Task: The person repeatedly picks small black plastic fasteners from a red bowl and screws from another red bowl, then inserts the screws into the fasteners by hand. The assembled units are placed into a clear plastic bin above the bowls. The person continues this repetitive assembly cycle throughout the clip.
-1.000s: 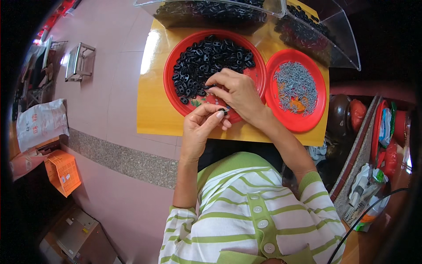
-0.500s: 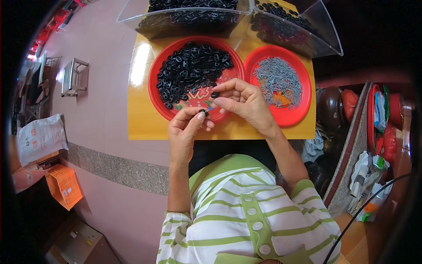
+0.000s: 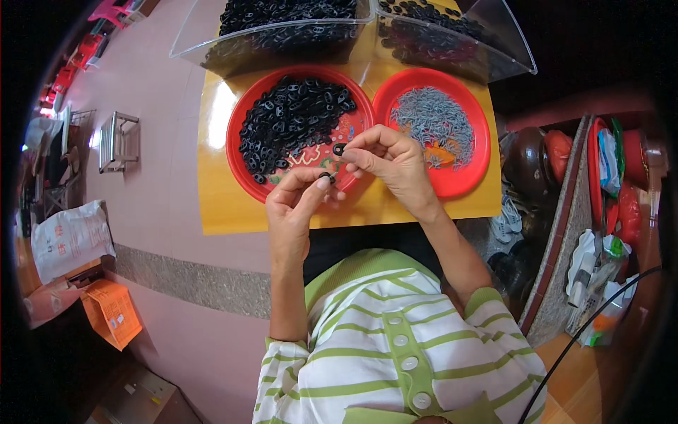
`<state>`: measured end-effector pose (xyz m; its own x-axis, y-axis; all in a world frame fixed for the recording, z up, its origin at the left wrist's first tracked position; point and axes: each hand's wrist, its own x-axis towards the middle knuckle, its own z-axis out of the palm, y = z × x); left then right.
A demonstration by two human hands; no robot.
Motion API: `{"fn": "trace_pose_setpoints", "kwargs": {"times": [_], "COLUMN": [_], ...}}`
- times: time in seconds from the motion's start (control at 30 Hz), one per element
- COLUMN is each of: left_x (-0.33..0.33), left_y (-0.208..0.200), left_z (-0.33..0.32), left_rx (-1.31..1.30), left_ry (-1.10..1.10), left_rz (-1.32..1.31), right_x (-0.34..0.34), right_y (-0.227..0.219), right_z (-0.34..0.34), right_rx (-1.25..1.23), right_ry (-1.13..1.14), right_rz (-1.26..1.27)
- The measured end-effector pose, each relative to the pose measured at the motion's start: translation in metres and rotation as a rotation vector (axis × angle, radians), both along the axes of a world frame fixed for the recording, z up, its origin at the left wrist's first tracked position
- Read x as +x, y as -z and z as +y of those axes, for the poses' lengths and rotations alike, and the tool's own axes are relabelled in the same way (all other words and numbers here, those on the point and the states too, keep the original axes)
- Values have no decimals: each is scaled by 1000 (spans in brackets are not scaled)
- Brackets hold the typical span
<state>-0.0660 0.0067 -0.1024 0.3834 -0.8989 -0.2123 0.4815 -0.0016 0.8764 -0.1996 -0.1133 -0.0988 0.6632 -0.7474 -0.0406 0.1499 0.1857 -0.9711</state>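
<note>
My left hand [image 3: 296, 196] pinches a small black plastic piece [image 3: 325, 177] between thumb and forefinger, just over the near rim of the left red tray [image 3: 234, 157]. A thin pale tip shows beside that piece; I cannot tell what it is. Slightly higher and to the right, my right hand [image 3: 395, 166] grips a second black oval piece with a hole [image 3: 339, 149] at its fingertips. The two pieces are close but apart. Many similar black pieces [image 3: 293, 116] are heaped in the left tray. Small grey screw-like pins [image 3: 436, 120] fill much of the right red tray [image 3: 482, 145].
Two clear plastic bins [image 3: 282, 30] [image 3: 452, 39] of black pieces stand at the table's far side. The yellow tabletop [image 3: 219, 215] ends just before my lap. A metal stool [image 3: 116, 141] is on the floor at left; jars and bags [image 3: 528, 157] crowd the right.
The view has shifted a little, so the trays sit further left. The piece in my right hand has turned and shows its hole. Both hands keep their pieces.
</note>
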Motion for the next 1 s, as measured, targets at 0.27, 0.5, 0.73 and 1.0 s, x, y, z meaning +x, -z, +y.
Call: {"fn": "trace_pose_setpoints", "kwargs": {"times": [0.27,0.5,0.73,1.0], "left_x": [1,0,0,-4], "left_y": [0,5,9,5], "left_z": [-9,-13,-15,-13], "left_rx": [-138,-141,-117,-144], "left_ry": [-72,-73,-113,-131], "left_rz": [-110,-145,-14,-21], "right_x": [2,1,6,8], "right_y": [-8,-3,1,9], "right_z": [4,3,1,2], "right_rx": [-38,-92,-53,-23], "right_ry": [-31,-25,-7,22], "right_rz": [29,59,9,-80]}}
